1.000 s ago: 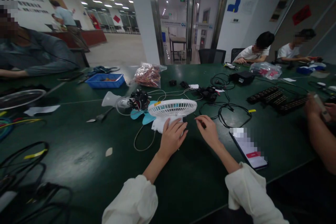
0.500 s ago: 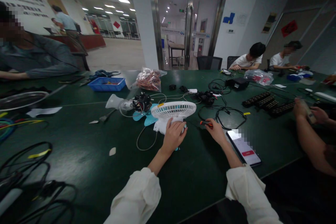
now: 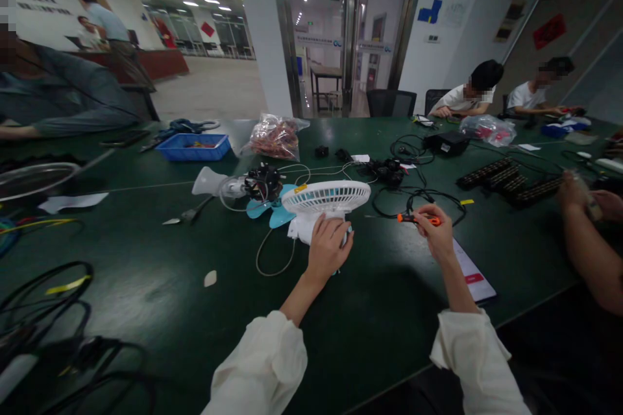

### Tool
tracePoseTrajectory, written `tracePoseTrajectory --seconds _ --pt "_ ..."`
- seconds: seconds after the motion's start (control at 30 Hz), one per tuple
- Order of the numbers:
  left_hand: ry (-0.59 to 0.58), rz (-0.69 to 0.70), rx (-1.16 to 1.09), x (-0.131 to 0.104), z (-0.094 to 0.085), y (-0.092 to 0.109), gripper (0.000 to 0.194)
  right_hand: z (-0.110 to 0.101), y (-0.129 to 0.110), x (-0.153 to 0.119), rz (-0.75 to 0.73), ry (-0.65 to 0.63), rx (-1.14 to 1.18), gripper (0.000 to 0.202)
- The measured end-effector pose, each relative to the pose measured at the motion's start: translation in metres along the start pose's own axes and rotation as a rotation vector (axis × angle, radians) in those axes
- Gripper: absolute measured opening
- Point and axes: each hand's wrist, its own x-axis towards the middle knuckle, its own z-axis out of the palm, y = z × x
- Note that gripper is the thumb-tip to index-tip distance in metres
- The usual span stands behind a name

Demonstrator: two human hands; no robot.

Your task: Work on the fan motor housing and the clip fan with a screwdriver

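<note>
In the head view my left hand [image 3: 331, 245] is wrapped over the white body of a small electric fan [image 3: 328, 196], its slotted guard tilted up and facing away. Light blue fan blades [image 3: 282, 214] show at its left, beside a black motor part [image 3: 263, 181] with a white stand piece [image 3: 210, 181]. A cord loops from the fan onto the table. My right hand [image 3: 438, 233] is closed on a screwdriver [image 3: 419, 218] with an orange and black handle. Its thin shaft points left toward the fan, apart from it.
A phone [image 3: 474, 275] lies partly behind my right forearm. Black cables [image 3: 413, 198], a bag of copper-coloured parts [image 3: 275, 137] and a blue tray [image 3: 195, 147] lie farther back on the green table [image 3: 160, 311]. At the right, another person's hands [image 3: 574, 198] hold something.
My right hand has moved to the right and lifted slightly with the screwdriver, away from the fan. My left hand stays on the fan. The camera view has shifted a little.
</note>
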Motion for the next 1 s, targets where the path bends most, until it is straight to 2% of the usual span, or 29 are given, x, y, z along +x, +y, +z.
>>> tracePoseTrajectory --seconds 0.17,0.43,0.63,0.83,1.0 --pt "0.0 -0.004 -0.005 -0.001 0.002 -0.001 0.019 0.012 -0.01 -0.007 0.018 -0.081 0.038 0.025" --pt "-0.022 -0.006 -0.004 -0.004 0.007 -0.003 0.023 0.02 -0.019 -0.01 -0.079 -0.028 0.067 0.019" --pt "-0.019 0.002 -0.004 -0.004 0.008 -0.004 0.024 0.024 -0.026 -0.016 -0.081 -0.113 0.01 0.016" --pt "-0.019 0.01 0.001 -0.004 0.008 -0.003 0.024 0.02 -0.024 -0.015 -0.098 -0.19 0.088 0.023" --pt "-0.028 -0.002 0.004 -0.004 0.008 -0.003 0.024 0.021 -0.02 -0.015 -0.034 -0.127 -0.028 0.021"
